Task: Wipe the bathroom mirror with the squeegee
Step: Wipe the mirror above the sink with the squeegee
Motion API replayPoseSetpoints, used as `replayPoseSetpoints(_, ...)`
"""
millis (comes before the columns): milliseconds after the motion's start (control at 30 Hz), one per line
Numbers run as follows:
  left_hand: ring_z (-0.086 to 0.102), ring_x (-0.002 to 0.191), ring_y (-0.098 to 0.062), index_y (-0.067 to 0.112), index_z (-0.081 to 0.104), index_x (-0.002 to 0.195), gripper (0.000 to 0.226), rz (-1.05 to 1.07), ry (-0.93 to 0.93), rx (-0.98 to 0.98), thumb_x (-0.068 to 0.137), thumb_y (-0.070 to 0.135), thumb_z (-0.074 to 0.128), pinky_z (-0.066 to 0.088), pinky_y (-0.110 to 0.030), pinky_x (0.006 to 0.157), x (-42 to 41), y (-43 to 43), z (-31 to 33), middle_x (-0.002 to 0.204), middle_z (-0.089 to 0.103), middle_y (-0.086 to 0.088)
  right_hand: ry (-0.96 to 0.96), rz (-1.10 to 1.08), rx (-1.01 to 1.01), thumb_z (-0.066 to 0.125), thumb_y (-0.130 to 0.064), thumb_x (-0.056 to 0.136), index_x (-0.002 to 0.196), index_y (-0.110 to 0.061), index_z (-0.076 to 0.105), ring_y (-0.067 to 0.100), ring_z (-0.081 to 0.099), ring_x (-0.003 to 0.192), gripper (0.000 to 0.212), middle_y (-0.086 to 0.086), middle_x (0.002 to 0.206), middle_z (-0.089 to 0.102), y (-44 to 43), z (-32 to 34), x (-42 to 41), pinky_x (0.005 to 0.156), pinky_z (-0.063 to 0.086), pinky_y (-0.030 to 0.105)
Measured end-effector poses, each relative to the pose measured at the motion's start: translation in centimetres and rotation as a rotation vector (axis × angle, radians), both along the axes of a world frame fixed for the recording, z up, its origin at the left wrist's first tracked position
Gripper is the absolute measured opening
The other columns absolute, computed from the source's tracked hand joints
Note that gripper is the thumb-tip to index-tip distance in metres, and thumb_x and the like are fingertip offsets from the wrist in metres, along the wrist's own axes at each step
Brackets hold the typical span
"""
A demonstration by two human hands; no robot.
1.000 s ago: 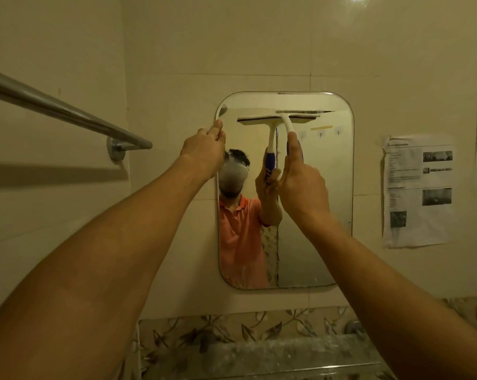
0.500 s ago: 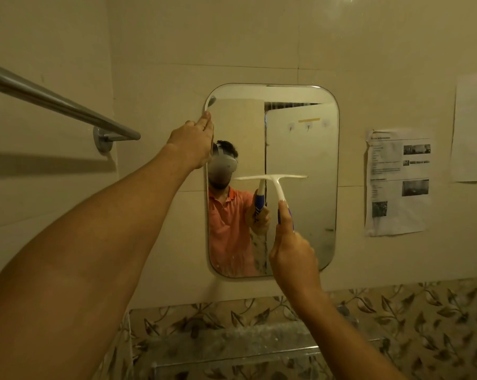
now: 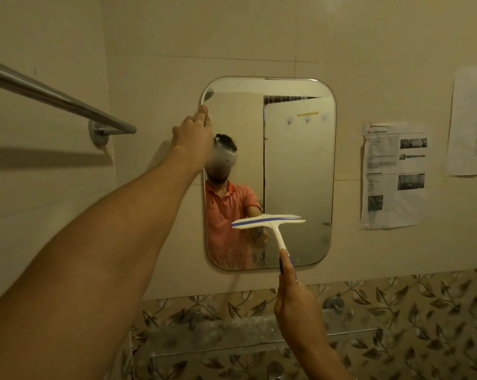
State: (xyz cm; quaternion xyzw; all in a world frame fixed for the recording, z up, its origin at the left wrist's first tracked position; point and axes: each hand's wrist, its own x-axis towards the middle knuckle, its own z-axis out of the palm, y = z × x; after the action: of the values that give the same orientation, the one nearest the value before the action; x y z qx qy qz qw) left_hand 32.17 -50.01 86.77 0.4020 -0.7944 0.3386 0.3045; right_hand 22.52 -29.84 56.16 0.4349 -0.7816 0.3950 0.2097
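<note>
Gripping squeegee point(image 3: 270, 221) low before wall mirror point(image 3: 297, 160), right hand point(image 3: 294, 300); left hand point(image 3: 193, 135), curled, presses edge.

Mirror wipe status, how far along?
Done: glass above the squeegee looks streak-free. In hand: right hand grips its handle, blade low over the mirror; left hand touches the upper-left edge. Left: the strip along the bottom edge, which looks spotted.
</note>
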Motion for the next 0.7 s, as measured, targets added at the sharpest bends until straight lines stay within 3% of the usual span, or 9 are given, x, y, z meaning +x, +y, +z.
replayPoseSetpoints(100,0.041,0.133,-0.031,0.008,0.009,0.159,0.113,0.018,-0.008,-0.006,0.08,0.05,0.078,0.047,-0.046,0.098,0.0,0.2,0.1,0.168,0.003,-0.006,0.003,0.051,-0.082,0.035,-0.025,0.106,0.147,-0.055,-0.025,0.008,0.045,0.051,0.079,-0.005,0.066,0.047,0.5,2.0,-0.3,0.043,0.033,0.02)
replayPoseSetpoints(200,0.042,0.133,-0.031,0.009,0.01,0.159,0.11,0.031,-0.009,-0.015,0.081,0.047,0.078,0.046,-0.047,0.099,-0.1,0.1,0.2,0.168,0.002,-0.005,0.003,0.118,-0.242,0.027,-0.036,0.102,0.158,-0.042,0.002,0.005,0.043,0.048,0.061,-0.008,0.062,0.043,0.8,8.0,-0.6,0.044,0.033,0.018)
replayPoseSetpoints(267,0.042,0.133,-0.031,0.008,0.01,0.159,0.11,0.024,-0.001,-0.013,0.081,0.044,0.078,0.047,-0.045,0.099,-0.1,0.3,0.1,0.168,0.002,-0.006,-0.012,0.139,-0.353,0.024,-0.046,0.101,0.159,-0.036,0.012,0.008,0.043,0.047,0.059,-0.005,0.062,0.045,0.6,13.2,-1.0,0.044,0.037,0.025)
replayPoseSetpoints(500,0.044,0.131,-0.032,0.006,0.012,0.159,0.102,0.036,0.006,-0.048,0.086,0.039,0.075,0.047,-0.042,0.097,-0.4,0.4,-0.2,0.167,0.003,-0.01,0.111,0.075,-0.387,0.034,-0.024,0.108,0.16,-0.031,0.005,0.014,0.045,0.05,0.06,-0.001,0.064,0.046,-1.9,25.4,-2.9,0.048,0.041,0.028)
replayPoseSetpoints(700,0.045,0.13,-0.031,0.007,0.014,0.159,0.102,0.028,0.013,-0.076,0.085,0.038,0.076,0.048,-0.041,0.096,-0.4,0.0,-0.3,0.167,0.005,-0.009,0.171,0.033,-0.29,0.038,-0.018,0.106,0.16,-0.028,-0.001,0.014,0.049,0.054,0.068,-0.001,0.066,0.045,-3.6,26.6,-2.9,0.054,0.047,0.03)
